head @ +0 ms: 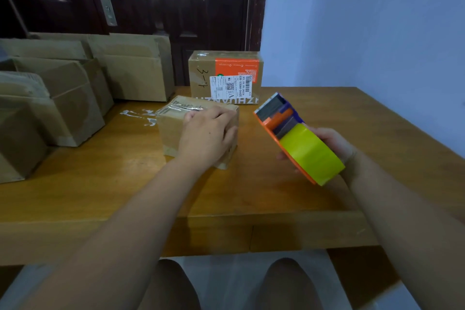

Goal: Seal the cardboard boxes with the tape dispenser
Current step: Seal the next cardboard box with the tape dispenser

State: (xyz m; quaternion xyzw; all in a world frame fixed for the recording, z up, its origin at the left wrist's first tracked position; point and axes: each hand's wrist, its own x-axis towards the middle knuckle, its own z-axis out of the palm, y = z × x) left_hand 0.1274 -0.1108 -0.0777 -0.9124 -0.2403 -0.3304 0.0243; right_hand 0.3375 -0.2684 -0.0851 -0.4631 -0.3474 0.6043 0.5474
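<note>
Steadying the small box (173,131) near the middle of the table (327,196), the left hand (208,136) is lying over its top, with the fingers bending over the upper face and the thumb pressing against the right side. A strip of clear tape is already shining across the far part of that top.

The right hand (334,145) is gripping the tape dispenser (289,128) from underneath and behind, fingers wrapping around the body by the yellow tape roll (310,155). It is holding the tool in the air, apart from the box and just to its right.

The dispenser's long axis is running from near-right to far-left, so the blade end is pointing towards the far right corner of the small box and the roll is sitting nearest the person. The box is therefore lying left of the tool's nose and lower, and the right hand is the one placed to bring the blade across. The left hand is covering much of the top, so it will probably need to slide clear of the tape's path.

A larger box (224,70) with an orange label is standing just behind the small one.
</note>
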